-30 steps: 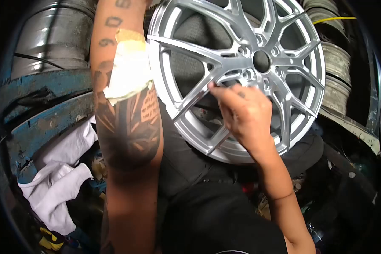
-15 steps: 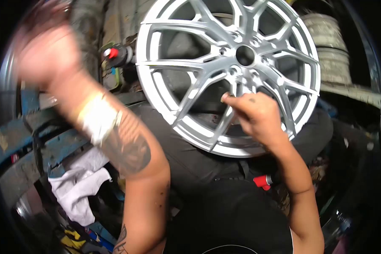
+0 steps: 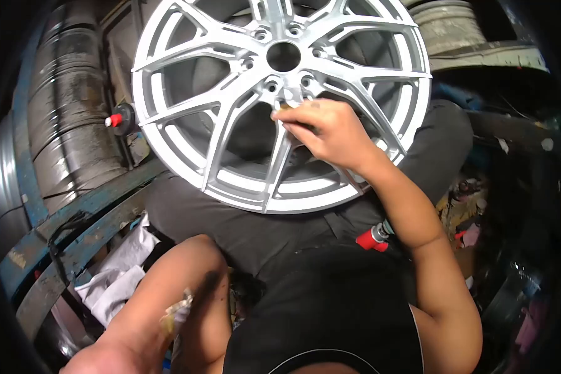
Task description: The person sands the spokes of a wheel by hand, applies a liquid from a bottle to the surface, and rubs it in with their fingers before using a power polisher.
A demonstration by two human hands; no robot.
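A silver multi-spoke car wheel rim (image 3: 311, 201) rests face up across the lap, over dark trousers (image 3: 243, 237). My right hand (image 3: 333, 131) is over the lower spokes, just below the centre hole. Its thumb and forefinger are pinched together at the spoke's inner end. A small brownish bit shows at the fingertips, too little to identify. My left hand (image 3: 103, 360) is down at the bottom left edge, away from the wheel rim. Its fingers are cut off by the frame, so its grip is hidden.
Dusty stacked wheel rims (image 3: 75, 106) stand at the left beside a worn blue metal frame (image 3: 28, 246). A dark bottle with a red-and-white top (image 3: 121, 119) is near them. White cloth (image 3: 115, 283) hangs lower left. A red-capped bottle (image 3: 373, 238) is near my right forearm.
My left hand has swung from the upper left down to the bottom left edge. The view has shifted, so the wheel rim appears farther left and higher. My right hand stays near the hub.
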